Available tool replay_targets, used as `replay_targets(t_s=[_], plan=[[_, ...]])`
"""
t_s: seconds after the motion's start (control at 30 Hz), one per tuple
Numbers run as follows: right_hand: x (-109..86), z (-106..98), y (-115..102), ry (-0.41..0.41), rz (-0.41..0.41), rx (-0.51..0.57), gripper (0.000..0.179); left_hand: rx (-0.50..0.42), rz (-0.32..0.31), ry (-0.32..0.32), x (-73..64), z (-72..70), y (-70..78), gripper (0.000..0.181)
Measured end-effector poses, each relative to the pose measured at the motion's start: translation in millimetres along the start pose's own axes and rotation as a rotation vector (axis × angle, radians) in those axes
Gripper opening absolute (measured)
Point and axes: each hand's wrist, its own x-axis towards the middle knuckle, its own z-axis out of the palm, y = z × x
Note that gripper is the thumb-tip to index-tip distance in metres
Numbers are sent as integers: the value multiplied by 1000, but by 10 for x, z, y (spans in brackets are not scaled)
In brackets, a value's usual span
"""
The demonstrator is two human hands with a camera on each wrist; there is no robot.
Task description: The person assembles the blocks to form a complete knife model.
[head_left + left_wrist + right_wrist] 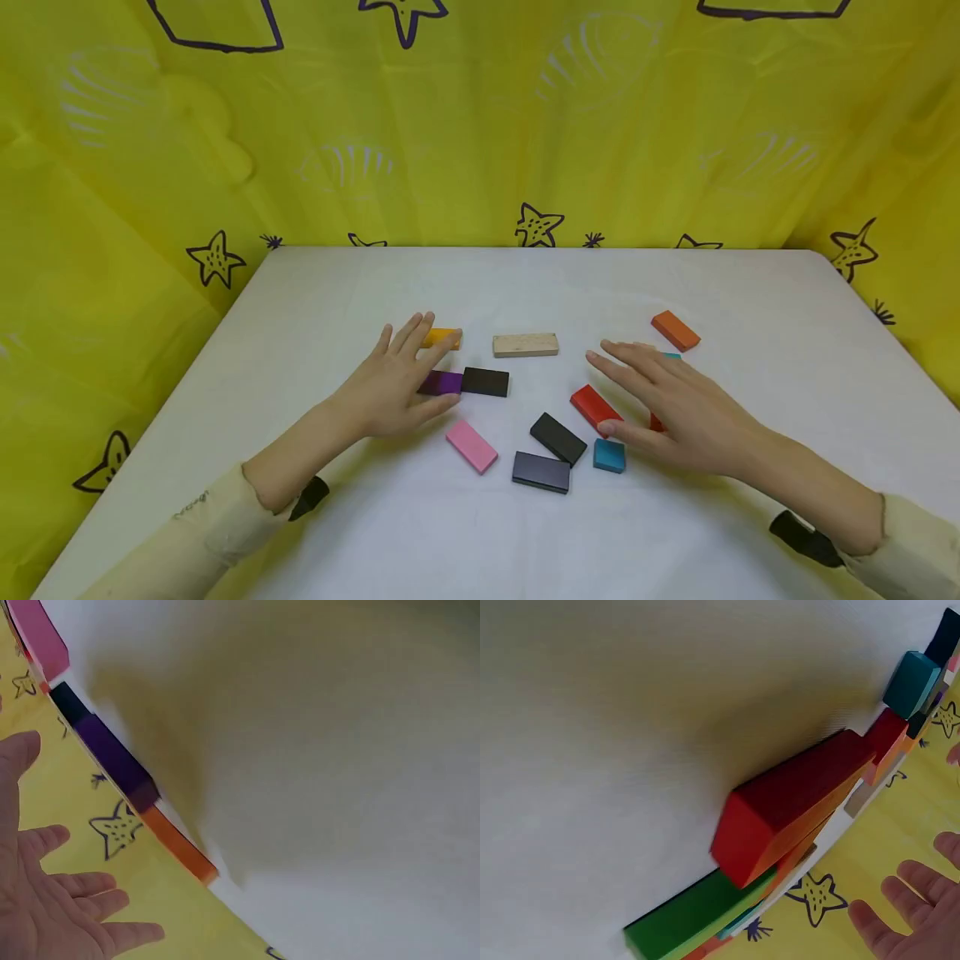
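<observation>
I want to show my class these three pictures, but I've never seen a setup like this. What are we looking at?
There is no machine here, only a person's bare left hand and right hand. The widest picture comes from a camera on the head, looking forward and down. The other two come from cameras on each wrist.

On the white table lie a pink block, a purple block, a plain wooden block, a red block and others; the right wrist view also shows a green block. Neither hand grips anything; the fingers are spread.
</observation>
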Motion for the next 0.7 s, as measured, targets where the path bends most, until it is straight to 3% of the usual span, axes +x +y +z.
replay_targets(t_s=[0.17, 0.33, 0.5, 0.7], plan=[[151, 9, -21, -23, 30, 77, 73, -105, -100, -14, 51, -47, -160, 70], [340, 51, -25, -69, 73, 121, 68, -180, -156, -13, 117, -79, -327, 62], [532, 122, -6, -134, 111, 161, 66, -209, -189, -47, 209, -69, -501, 58], [791, 173, 40, -233, 143, 178, 65, -222, -179, -97, 332, -45, -667, 58]])
